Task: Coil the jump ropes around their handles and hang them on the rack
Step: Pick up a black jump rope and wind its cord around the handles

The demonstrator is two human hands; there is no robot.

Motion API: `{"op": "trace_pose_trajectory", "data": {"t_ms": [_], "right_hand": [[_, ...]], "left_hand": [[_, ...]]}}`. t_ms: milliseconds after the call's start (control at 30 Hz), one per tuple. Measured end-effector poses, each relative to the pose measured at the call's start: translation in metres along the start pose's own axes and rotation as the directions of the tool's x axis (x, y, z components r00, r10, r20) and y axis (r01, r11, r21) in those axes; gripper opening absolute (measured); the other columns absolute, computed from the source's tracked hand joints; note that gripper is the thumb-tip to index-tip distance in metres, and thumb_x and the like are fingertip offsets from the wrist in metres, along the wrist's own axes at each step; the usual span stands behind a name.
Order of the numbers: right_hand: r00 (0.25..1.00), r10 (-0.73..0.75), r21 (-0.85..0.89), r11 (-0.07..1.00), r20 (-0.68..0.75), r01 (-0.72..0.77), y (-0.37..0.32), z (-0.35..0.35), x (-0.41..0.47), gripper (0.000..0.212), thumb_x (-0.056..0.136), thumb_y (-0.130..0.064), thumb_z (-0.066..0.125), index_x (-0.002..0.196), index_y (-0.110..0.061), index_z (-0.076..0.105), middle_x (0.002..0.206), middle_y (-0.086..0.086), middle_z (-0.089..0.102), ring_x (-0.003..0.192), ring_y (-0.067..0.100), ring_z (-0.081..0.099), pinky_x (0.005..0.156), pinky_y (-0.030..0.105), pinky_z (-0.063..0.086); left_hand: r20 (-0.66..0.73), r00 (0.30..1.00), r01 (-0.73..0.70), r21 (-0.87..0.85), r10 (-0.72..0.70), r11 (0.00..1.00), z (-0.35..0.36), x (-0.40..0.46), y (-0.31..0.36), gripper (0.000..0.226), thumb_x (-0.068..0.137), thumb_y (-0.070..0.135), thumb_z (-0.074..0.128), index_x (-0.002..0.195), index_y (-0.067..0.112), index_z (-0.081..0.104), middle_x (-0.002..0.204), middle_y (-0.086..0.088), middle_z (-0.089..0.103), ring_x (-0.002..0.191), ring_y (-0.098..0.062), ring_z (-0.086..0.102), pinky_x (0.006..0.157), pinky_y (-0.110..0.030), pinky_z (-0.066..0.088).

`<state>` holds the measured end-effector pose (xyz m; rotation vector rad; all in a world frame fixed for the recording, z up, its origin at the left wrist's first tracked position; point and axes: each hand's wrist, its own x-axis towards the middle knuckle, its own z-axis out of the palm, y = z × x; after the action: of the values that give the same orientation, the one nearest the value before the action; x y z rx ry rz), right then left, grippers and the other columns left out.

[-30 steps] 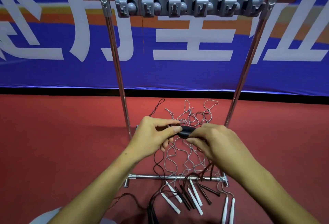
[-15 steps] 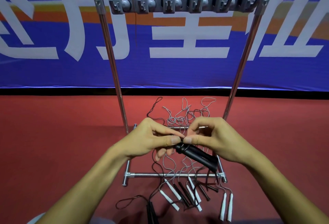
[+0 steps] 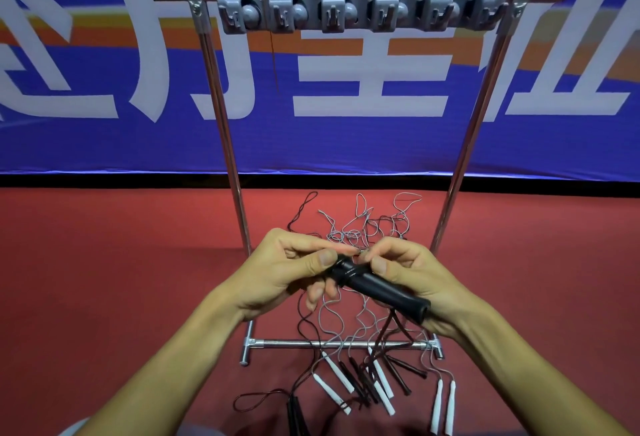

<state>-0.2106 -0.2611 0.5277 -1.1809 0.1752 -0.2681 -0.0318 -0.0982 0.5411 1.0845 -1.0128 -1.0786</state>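
A pair of black jump-rope handles [image 3: 381,288] lies slanted between my hands, its far end up-left. My left hand [image 3: 287,273] pinches that upper end with thumb and fingers. My right hand [image 3: 412,276] cradles the handles in its palm while thumb and forefinger pinch the thin cord at the tip. Dark cord hangs down from the lower end. The grey hook strip [image 3: 360,8] on the metal rack's top bar holds nothing.
Tangled black and grey ropes [image 3: 360,228] lie on the red floor inside the rack frame [image 3: 339,344]. Several white handles [image 3: 332,390] and black handles [image 3: 360,380] lie in front of its base bar. A blue banner stands behind.
The black handles went from level and mostly hidden in my hands to slanted and exposed, lower end in my right palm. Both hands drew closer to me; the view rose slightly.
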Motion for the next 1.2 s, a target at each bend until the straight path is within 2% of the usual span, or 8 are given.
{"op": "trace_pose_trajectory", "data": {"t_ms": [233,300,433,567,633,700,800,1200], "right_hand": [[0.988,-0.061,0.102,0.992,-0.145,0.076,0.015,0.019,0.009,0.037,0.066,-0.040,0.096,0.080,-0.017,0.071,0.072,0.013,0.061,0.046,0.014,0.051,0.043,0.024,0.045],[0.969,-0.118,0.048,0.990,-0.218,0.131,0.022,0.026,0.011,0.017,0.083,-0.027,0.085,0.078,-0.021,0.070,0.072,0.017,0.053,0.048,0.016,0.046,0.047,0.026,0.043],[0.944,-0.197,-0.006,0.979,-0.267,0.202,0.036,0.037,0.012,0.021,0.106,-0.013,0.052,0.092,-0.012,0.068,0.079,0.019,0.060,0.062,0.022,0.050,0.057,0.031,0.043],[0.953,-0.246,-0.043,0.969,-0.177,0.242,0.037,0.040,0.010,0.018,0.093,-0.008,0.061,0.108,-0.001,0.068,0.091,0.013,0.064,0.071,0.022,0.049,0.056,0.031,0.036],[0.948,-0.266,-0.102,0.962,-0.175,0.252,0.040,0.044,0.009,0.026,0.093,-0.025,0.070,0.108,-0.003,0.068,0.091,0.010,0.063,0.069,0.020,0.044,0.056,0.031,0.032],[0.926,-0.244,-0.048,0.969,-0.289,0.241,0.042,0.046,0.010,0.044,0.092,-0.040,0.074,0.103,0.002,0.066,0.088,0.013,0.060,0.063,0.018,0.038,0.052,0.031,0.026],[0.888,-0.242,-0.011,0.966,-0.392,0.259,0.043,0.047,0.011,0.037,0.097,-0.033,0.070,0.096,0.004,0.064,0.081,0.016,0.056,0.058,0.015,0.033,0.051,0.031,0.022],[0.847,-0.201,-0.021,0.976,-0.493,0.219,0.041,0.055,0.006,0.043,0.092,-0.039,0.070,0.070,-0.002,0.066,0.059,0.013,0.046,0.056,0.022,0.036,0.057,0.035,0.027]], "left_hand": [[-0.028,0.999,-0.043,-0.083,0.041,0.996,0.003,0.004,-0.003,0.056,0.078,0.046,0.090,0.119,0.009,0.080,0.071,-0.020,0.070,0.049,-0.015,0.060,0.049,-0.026,0.053],[-0.075,0.996,-0.064,-0.091,0.057,0.994,0.004,0.006,-0.005,0.056,0.078,0.046,0.090,0.119,0.009,0.080,0.071,-0.021,0.070,0.050,-0.016,0.061,0.049,-0.026,0.054],[-0.183,0.979,-0.101,-0.060,0.089,0.993,0.007,0.010,-0.014,0.036,0.088,0.033,0.081,0.116,0.010,0.081,0.072,-0.023,0.068,0.051,-0.017,0.060,0.049,-0.027,0.052],[-0.306,0.942,-0.140,0.009,0.136,0.990,0.007,0.014,-0.017,0.029,0.090,0.020,0.071,0.115,0.009,0.081,0.073,-0.023,0.069,0.054,-0.020,0.059,0.051,-0.028,0.053],[-0.330,0.930,-0.144,0.076,0.162,0.987,0.007,0.015,-0.018,0.029,0.092,0.018,0.070,0.117,0.007,0.080,0.073,-0.021,0.069,0.055,-0.021,0.059,0.052,-0.029,0.054],[-0.305,0.935,-0.140,0.145,0.178,0.980,0.009,0.016,-0.019,0.030,0.093,0.015,0.069,0.119,0.004,0.077,0.072,-0.020,0.070,0.055,-0.021,0.059,0.053,-0.030,0.055],[-0.292,0.940,-0.130,0.177,0.178,0.976,0.012,0.016,-0.020,0.031,0.092,0.016,0.070,0.120,0.005,0.076,0.071,-0.019,0.070,0.053,-0.020,0.058,0.052,-0.030,0.055],[-0.118,0.993,-0.003,0.116,0.017,0.993,0.011,0.013,-0.011,0.044,0.096,0.015,0.065,0.139,0.010,0.066,0.077,-0.019,0.070,0.058,-0.029,0.066,0.057,-0.035,0.062]]}}
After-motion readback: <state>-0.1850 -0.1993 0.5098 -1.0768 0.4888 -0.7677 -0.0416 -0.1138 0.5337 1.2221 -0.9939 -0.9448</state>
